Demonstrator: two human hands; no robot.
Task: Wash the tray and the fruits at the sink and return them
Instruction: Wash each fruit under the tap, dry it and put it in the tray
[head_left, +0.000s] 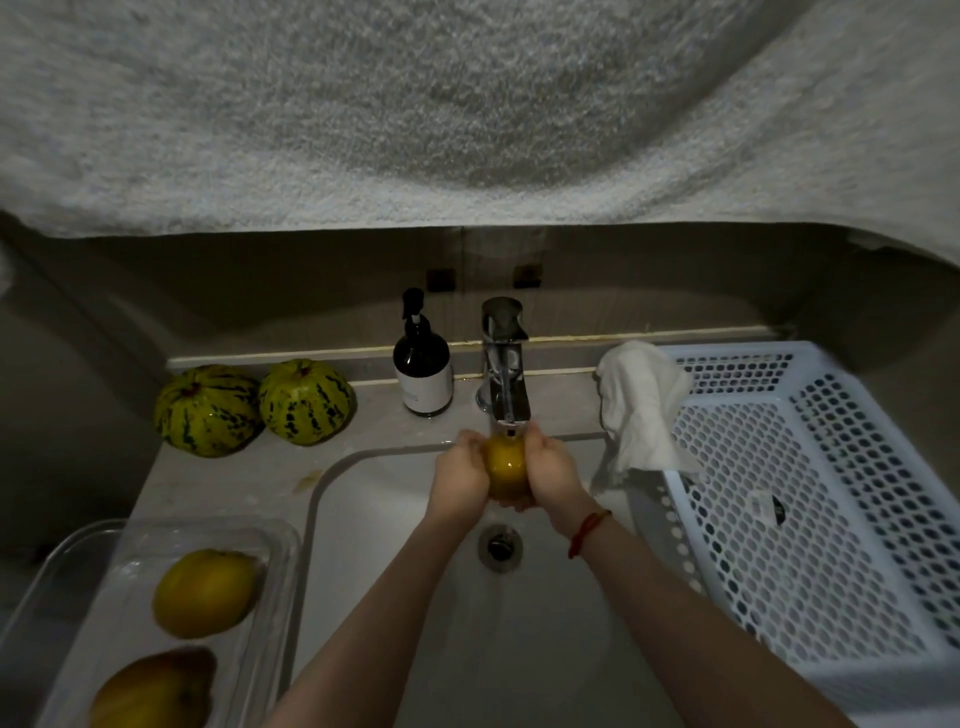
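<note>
Both hands, your left hand (461, 480) and right hand (551, 474), are cupping the yellow fruit (506, 472) under the faucet (503, 364) at frame centre, while the clear tray (280, 545) is waiting lower left, nearer your left.

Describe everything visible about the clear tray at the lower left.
The clear tray looks like transparent plastic, rectangular with rounded corners and raised walls. It lies flat on the counter left of the sink, partly cut off by the picture's edge. Two yellow fruits lie inside. Neither hand touches it.
</note>
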